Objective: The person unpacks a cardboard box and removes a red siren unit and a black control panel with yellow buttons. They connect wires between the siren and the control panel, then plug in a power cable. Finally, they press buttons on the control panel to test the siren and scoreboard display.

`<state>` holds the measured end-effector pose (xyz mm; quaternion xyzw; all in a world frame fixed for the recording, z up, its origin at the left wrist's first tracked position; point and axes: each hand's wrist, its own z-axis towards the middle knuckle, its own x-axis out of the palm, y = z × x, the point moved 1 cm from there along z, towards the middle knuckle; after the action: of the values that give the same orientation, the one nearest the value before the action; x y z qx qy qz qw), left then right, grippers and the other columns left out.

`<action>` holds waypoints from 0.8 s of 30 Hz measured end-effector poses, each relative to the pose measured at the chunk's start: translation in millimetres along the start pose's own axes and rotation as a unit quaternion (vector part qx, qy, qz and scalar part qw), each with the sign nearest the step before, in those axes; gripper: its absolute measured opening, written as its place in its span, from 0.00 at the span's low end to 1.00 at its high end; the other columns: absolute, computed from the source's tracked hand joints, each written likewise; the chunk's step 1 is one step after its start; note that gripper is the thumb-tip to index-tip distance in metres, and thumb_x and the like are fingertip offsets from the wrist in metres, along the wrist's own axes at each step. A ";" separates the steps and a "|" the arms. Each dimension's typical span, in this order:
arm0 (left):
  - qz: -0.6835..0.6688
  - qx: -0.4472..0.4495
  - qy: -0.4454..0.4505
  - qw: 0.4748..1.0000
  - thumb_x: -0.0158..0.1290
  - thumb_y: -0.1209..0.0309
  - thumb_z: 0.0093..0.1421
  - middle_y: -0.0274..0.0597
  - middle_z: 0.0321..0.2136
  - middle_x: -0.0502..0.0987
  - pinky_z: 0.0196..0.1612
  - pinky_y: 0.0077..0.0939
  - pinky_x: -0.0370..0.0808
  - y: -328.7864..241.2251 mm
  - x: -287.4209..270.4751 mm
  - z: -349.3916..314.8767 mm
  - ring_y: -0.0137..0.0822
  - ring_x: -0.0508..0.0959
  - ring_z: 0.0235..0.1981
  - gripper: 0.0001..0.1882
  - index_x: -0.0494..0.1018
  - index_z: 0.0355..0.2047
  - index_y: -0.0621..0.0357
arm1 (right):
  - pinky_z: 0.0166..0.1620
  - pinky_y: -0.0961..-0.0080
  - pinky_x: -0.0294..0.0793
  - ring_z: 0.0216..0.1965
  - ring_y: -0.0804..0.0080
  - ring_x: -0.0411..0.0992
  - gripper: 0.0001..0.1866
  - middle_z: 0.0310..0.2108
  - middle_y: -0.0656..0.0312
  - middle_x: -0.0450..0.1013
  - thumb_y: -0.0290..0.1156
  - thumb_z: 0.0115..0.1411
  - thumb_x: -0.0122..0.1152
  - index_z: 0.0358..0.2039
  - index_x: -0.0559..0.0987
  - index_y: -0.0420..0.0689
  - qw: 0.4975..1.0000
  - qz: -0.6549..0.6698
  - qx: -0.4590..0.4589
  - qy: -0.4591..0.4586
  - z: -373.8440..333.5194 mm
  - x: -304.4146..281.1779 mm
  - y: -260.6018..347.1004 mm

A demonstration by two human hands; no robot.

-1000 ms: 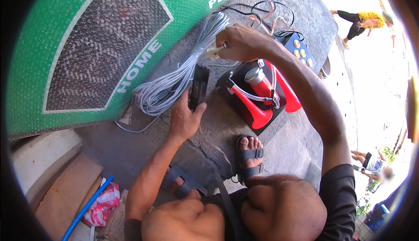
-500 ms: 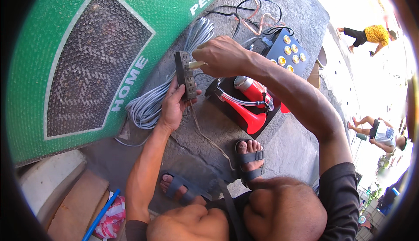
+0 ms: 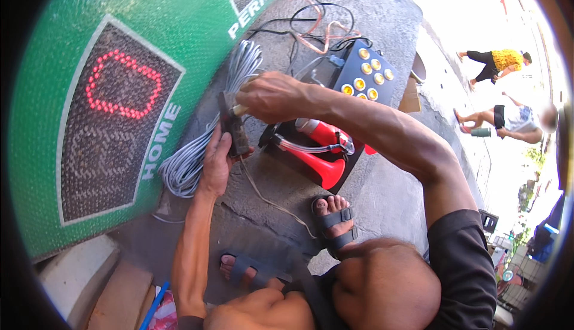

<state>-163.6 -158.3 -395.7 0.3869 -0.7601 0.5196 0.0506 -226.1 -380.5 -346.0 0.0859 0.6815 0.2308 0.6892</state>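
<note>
My left hand (image 3: 216,164) is wrapped round the lower part of a dark power strip (image 3: 238,137), which stands nearly upright. My right hand (image 3: 274,95) is closed on a pale plug (image 3: 240,110) at one of the strip's upper sockets; how deep it sits is hidden by the fingers. A thin cord (image 3: 269,197) runs down from the strip along the ground. Beside my hands stands a green scoreboard (image 3: 156,52) in bubble wrap, with a lit red digit display (image 3: 124,83).
A coiled grey cable (image 3: 185,161) lies against the scoreboard. Right of my hands are a red air horn (image 3: 314,164) and a black button box (image 3: 353,73). Black and copper wires (image 3: 326,34) tangle beyond. Cardboard (image 3: 116,294) lies lower left. Two people stand at far right.
The scoreboard's display has lit up, with red segments and a green one at the top. My right hand has pushed the plug closer to the strip. The whole view has shifted slightly.
</note>
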 end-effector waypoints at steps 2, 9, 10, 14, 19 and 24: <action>0.005 0.004 0.004 1.000 0.40 0.63 0.77 0.32 0.48 0.74 0.49 0.33 0.82 -1.3 0.4 -1.8 0.26 0.78 0.45 0.25 0.56 0.71 0.51 | 0.35 0.52 0.77 0.30 0.47 0.78 0.07 0.25 0.49 0.76 0.29 0.55 0.61 0.28 0.76 0.38 1.000 0.016 0.002 0.003 1.8 0.5 5.0; 0.014 -0.012 0.024 1.000 0.42 0.60 0.76 0.34 0.47 0.75 0.45 0.34 0.82 0.0 2.5 -6.6 0.28 0.78 0.45 0.25 0.56 0.70 0.51 | 0.35 0.57 0.80 0.33 0.51 0.82 0.07 0.28 0.50 0.81 0.30 0.51 0.63 0.29 0.82 0.42 0.985 -0.022 0.076 0.156 13.3 -3.1 11.4; 0.000 -0.005 0.021 1.000 0.42 0.59 0.75 0.35 0.47 0.75 0.44 0.34 0.81 1.8 2.8 -7.4 0.30 0.79 0.45 0.26 0.56 0.70 0.50 | 0.35 0.57 0.80 0.33 0.51 0.82 0.07 0.28 0.51 0.81 0.31 0.52 0.64 0.29 0.83 0.42 0.992 -0.023 0.059 0.112 16.9 -5.5 14.7; -0.080 -0.002 -0.041 0.996 0.43 0.58 0.74 0.41 0.48 0.76 0.43 0.32 0.80 13.1 3.7 -13.5 0.36 0.81 0.45 0.27 0.55 0.70 0.48 | 0.43 0.55 0.77 0.40 0.54 0.78 0.11 0.32 0.58 0.78 0.38 0.52 0.69 0.34 0.82 0.48 0.992 -0.028 0.013 -0.122 12.2 -24.9 22.0; -0.036 -0.015 -0.069 0.997 0.42 0.59 0.73 0.43 0.48 0.76 0.43 0.32 0.79 12.2 -11.2 -21.4 0.40 0.82 0.46 0.28 0.54 0.70 0.47 | 0.42 0.55 0.72 0.38 0.51 0.76 0.08 0.32 0.55 0.77 0.27 0.58 0.64 0.39 0.79 0.48 0.793 -0.049 0.290 -0.533 -89.2 -82.0 -73.7; -0.090 -0.037 -0.071 0.993 0.42 0.61 0.72 0.45 0.50 0.76 0.44 0.32 0.79 10.7 -18.8 -16.3 0.44 0.81 0.49 0.28 0.55 0.70 0.47 | 0.60 0.48 0.66 0.57 0.42 0.73 0.30 0.51 0.40 0.77 0.54 0.71 0.39 0.48 0.81 0.42 0.711 -0.050 0.680 -0.173 -227.9 -68.5 -196.5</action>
<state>-162.7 -133.0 -405.3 0.4872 -0.7427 0.4558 0.0577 -407.2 -627.6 -382.3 0.5356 0.5266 -0.3490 0.5604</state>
